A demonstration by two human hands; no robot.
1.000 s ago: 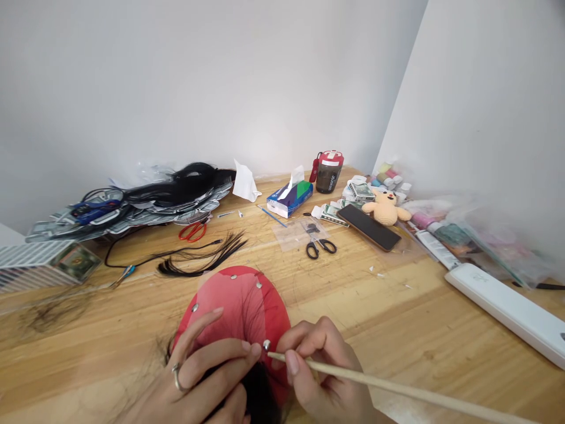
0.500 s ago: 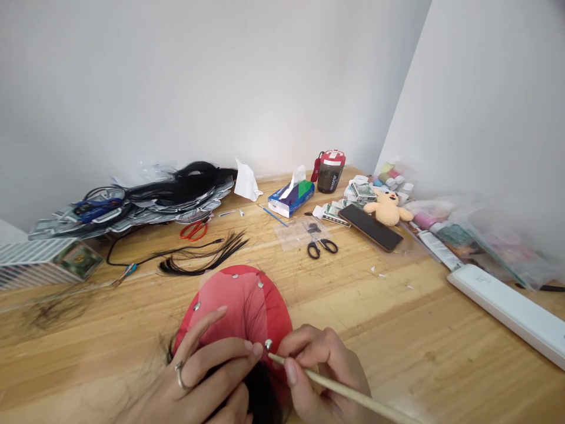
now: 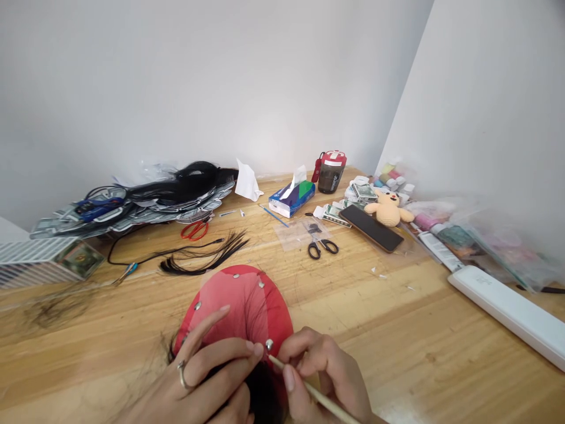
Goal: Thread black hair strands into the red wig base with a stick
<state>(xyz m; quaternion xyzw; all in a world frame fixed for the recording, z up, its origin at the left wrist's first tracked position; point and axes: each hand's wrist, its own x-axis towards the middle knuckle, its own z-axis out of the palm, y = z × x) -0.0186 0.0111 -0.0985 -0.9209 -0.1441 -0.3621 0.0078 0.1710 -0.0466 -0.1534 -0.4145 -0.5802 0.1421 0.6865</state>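
Note:
A round red form (image 3: 220, 294) with silver pins sits at the front of the table, loose dark hairs across it. Black hair (image 3: 263, 391) lies at its near side, partly covered by my hands. Across its left part rests my left hand (image 3: 212, 371), a ring on one finger; one finger sticks out while others pinch at the hair's edge, and whatever is between their tips is too small to make out. My right hand (image 3: 324, 374) grips a thin, pale wooden-handled tool (image 3: 329, 403) like a pen. Its tip points at the left fingertips, just below a silver pin (image 3: 269, 344).
Black-handled scissors (image 3: 323, 246), a phone (image 3: 371, 228) and a tissue pack (image 3: 291, 199) lie beyond the form. A cut hair bundle (image 3: 207, 259) and red scissors (image 3: 194, 229) are at left. A long white case (image 3: 503, 312) lies at right.
The wooden-handled tool has swung to a steeper angle, its rear end now lower and further left. My right hand turned slightly with it. My left hand has barely moved.

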